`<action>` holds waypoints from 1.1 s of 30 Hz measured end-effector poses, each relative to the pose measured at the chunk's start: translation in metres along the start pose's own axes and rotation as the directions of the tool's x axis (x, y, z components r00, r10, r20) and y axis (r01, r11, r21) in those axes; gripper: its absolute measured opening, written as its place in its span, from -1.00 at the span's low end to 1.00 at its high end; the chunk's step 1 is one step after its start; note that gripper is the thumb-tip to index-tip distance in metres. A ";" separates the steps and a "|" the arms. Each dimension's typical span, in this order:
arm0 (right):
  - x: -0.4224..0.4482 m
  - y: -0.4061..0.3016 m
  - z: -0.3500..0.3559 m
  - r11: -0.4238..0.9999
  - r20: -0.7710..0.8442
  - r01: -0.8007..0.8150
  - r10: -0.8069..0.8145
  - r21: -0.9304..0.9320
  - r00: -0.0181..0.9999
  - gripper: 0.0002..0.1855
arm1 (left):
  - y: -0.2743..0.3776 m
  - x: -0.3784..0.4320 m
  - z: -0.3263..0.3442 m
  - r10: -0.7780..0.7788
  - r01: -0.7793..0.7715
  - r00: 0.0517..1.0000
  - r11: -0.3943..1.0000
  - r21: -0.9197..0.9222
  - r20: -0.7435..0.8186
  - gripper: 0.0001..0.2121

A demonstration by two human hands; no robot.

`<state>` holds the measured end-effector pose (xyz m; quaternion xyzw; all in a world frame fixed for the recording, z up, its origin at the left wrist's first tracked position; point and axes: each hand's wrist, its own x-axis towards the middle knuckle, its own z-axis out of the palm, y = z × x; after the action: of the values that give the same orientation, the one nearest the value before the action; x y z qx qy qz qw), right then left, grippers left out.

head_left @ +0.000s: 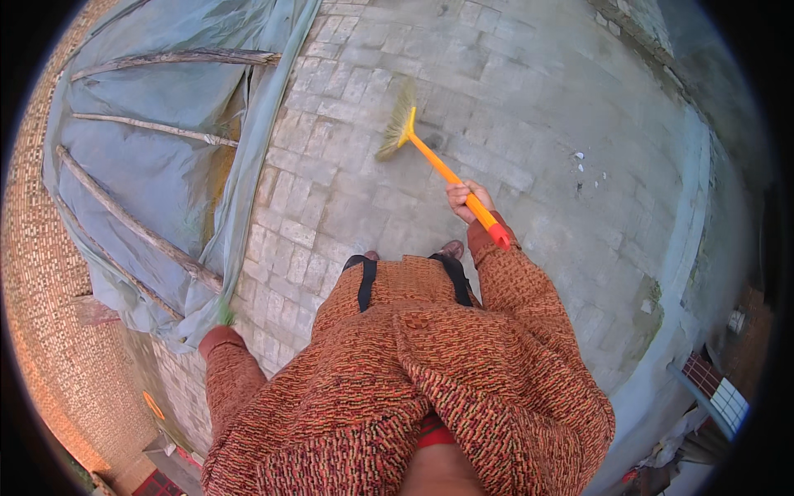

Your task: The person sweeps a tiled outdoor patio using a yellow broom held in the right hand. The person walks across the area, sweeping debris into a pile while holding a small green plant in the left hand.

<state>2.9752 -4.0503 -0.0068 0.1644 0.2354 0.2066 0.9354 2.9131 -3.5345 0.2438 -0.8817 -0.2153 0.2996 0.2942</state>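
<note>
My right hand point(471, 201) is closed around the orange handle of a broom point(437, 161), near the handle's red end cap point(499, 235). The broom points away from me to the upper left, over paving bricks point(347, 186). Its yellow head point(407, 127) carries pale bristles point(397, 133), which look blurred; whether they touch the ground is hard to tell. Small white scraps point(580, 162) lie on the paving to the right of the broom. My left hand is out of view. Only the left sleeve point(232, 366) shows, beside the lower edge of a translucent plastic sheet point(248, 186).
On the left, the plastic sheet hangs with several wooden poles point(136, 217) against it, in front of a brick wall point(37, 248). A pale concrete edging point(691, 204) bounds the paving at right. A tiled panel point(713, 384) stands at lower right.
</note>
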 end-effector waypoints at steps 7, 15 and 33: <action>-0.165 -0.030 -0.059 0.872 -0.083 0.369 -0.362 0.322 0.928 -0.86 | -0.068 -0.052 0.083 -0.548 0.617 0.766 0.773 -0.146 0.336 -0.82; -0.252 -0.049 -0.013 0.657 -0.298 0.685 -0.616 0.314 0.729 -0.92 | 0.085 0.069 0.069 -0.295 0.466 0.870 0.754 -0.463 0.395 -0.83; -0.044 -0.121 0.147 0.816 -0.062 0.571 -0.576 -0.085 0.815 -0.63 | 0.408 0.198 -0.225 0.629 -0.001 0.775 0.105 -0.994 0.066 -0.81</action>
<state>3.0519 -4.2056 0.0835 0.0477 0.3070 -0.0709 0.9479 3.2878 -3.8111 0.0459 -0.7766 -0.2145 0.3601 -0.4704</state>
